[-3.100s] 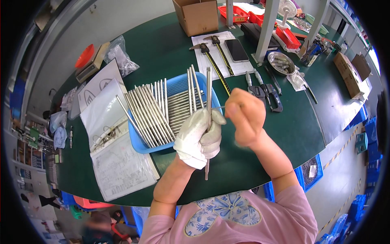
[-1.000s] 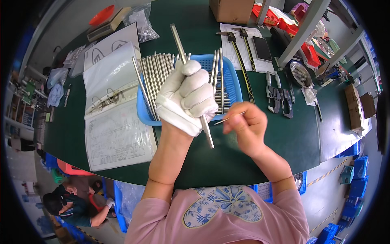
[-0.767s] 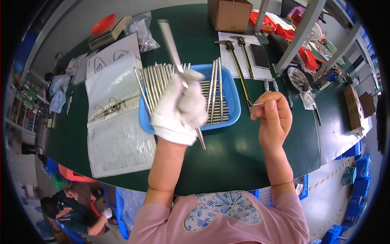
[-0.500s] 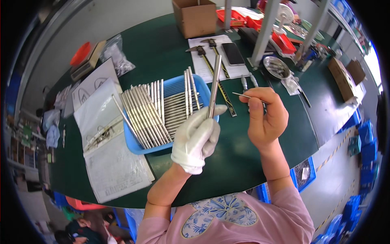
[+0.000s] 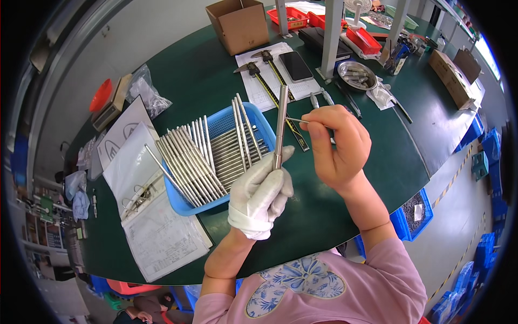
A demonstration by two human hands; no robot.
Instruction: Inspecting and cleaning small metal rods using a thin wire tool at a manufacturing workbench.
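Note:
My left hand [image 5: 261,191], in a white glove, is closed around the lower end of a shiny metal rod [image 5: 281,121] that stands nearly upright. My bare right hand [image 5: 340,143] pinches a thin metal pin [image 5: 297,120] between thumb and forefinger. The pin's tip points left and reaches the side of the rod; whether it touches or enters it I cannot tell. Left of the gloved hand, a blue plastic basket [image 5: 179,204] holds many similar metal rods [image 5: 189,162], some leaning in a row and others lying flat.
Two digital calipers [image 5: 261,81] and a black phone [image 5: 295,66] lie on papers behind the hands. An open binder [image 5: 162,232] is at left. A metal bowl [image 5: 357,75] of small parts sits at right, near a grey post [image 5: 330,40]. A cardboard box [image 5: 237,27] stands at the back.
My right hand has moved left with the pin, bringing its tip to the rod. The rod in my left hand sits slightly lower, and the whole view has shifted a little.

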